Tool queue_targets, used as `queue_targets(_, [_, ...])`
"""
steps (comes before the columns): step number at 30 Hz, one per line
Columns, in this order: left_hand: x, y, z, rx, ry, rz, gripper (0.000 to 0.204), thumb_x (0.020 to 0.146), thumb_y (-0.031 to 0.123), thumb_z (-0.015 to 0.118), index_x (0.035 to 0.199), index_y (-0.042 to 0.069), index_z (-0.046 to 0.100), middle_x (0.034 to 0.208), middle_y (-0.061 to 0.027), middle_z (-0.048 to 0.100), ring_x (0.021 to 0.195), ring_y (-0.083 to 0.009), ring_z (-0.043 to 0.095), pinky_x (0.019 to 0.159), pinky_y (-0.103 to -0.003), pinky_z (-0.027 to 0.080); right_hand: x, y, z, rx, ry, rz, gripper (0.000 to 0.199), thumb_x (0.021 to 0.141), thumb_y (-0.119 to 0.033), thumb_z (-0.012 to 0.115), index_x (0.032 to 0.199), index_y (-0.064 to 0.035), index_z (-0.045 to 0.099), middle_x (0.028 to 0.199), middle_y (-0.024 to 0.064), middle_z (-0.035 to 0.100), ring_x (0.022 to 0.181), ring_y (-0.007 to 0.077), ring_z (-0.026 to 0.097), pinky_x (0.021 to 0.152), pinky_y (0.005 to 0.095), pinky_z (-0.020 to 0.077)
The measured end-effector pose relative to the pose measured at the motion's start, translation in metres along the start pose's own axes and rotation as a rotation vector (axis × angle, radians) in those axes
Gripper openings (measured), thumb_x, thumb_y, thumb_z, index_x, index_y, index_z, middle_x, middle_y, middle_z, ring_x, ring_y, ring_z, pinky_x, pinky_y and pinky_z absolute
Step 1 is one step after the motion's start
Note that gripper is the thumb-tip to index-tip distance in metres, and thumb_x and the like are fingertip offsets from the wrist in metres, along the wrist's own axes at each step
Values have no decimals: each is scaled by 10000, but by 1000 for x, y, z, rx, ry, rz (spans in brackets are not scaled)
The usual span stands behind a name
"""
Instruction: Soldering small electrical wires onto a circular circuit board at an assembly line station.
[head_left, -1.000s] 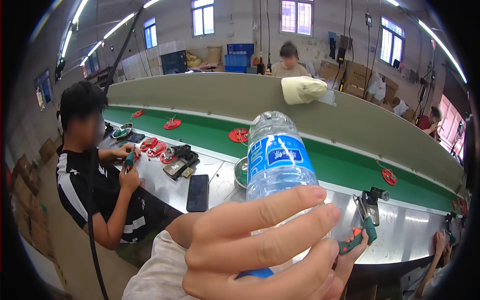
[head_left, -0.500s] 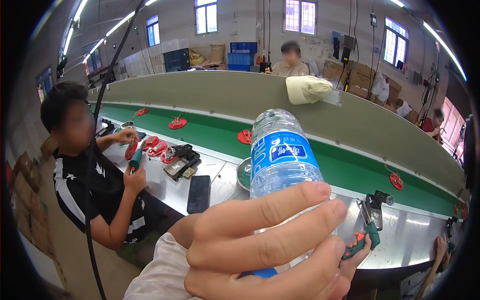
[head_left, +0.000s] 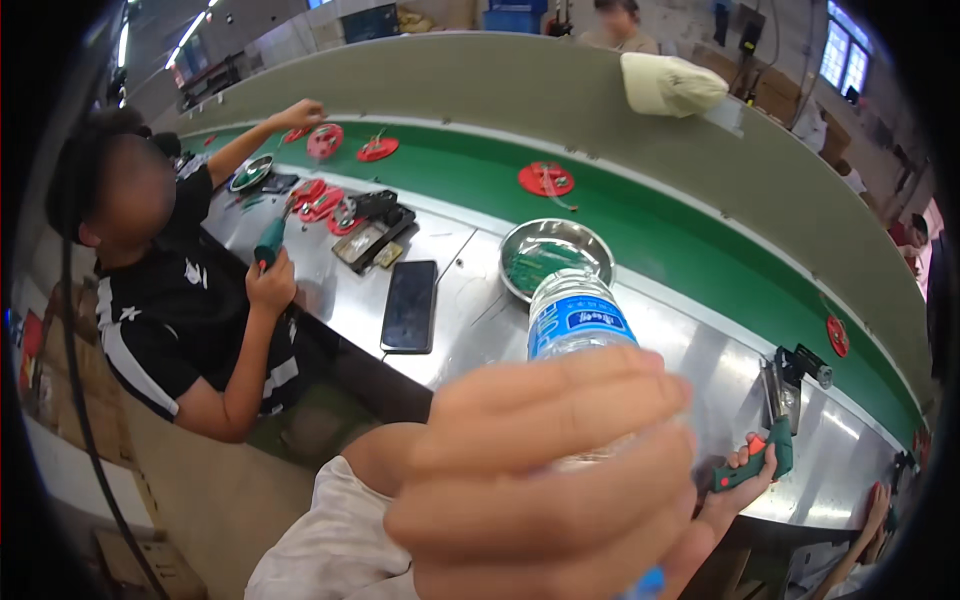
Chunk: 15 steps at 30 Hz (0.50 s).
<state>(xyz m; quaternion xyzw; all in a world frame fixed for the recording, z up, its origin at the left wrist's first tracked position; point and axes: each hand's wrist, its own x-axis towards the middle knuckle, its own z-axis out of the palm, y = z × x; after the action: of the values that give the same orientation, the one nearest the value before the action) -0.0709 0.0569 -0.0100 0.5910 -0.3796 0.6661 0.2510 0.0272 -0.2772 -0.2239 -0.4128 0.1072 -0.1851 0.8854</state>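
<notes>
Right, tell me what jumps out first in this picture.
A big hand fills the lower middle, wrapped around a clear water bottle with a blue label, held up close to the camera. Behind it runs a steel workbench with a black phone and a metal bowl, then a green conveyor belt carrying red discs.

A factory assembly hall is shown. A long green conveyor belt (head_left: 640, 215) is seen curving through the room, with red disc-shaped parts (head_left: 546, 179) carried on it at intervals. A stainless steel bench (head_left: 480, 300) is set along the belt, and workers are seated at it side by side; a green power screwdriver (head_left: 752, 468) is gripped at one station and another (head_left: 268, 243) at the next. A metal bowl of small parts (head_left: 556, 258) is placed on the bench. Stacked cardboard boxes (head_left: 775, 90), high windows (head_left: 836, 55) and strip lights (head_left: 190, 30) are seen beyond
</notes>
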Motion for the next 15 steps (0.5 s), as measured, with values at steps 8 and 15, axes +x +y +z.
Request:
queue_targets(8, [-63,-46,-35,302,-125,-494,200,708,57,822,829,7,670,745,-100,675,661,-229,676,610,-288,528,1,2,-6,-20,-65,-19,269,1011,-236,522,1087,21,546,937,117,610,596,82,461,480,222,426])
queue_targets(15, [-123,-97,-67,427,-152,-852,181,808,107,785,781,-11,649,695,-88,648,592,-156,601,583,-288,472,1,3,-3,-19,-78,3,250,1015,-240,499,1045,3,551,951,103,581,583,72,460,480,214,405])
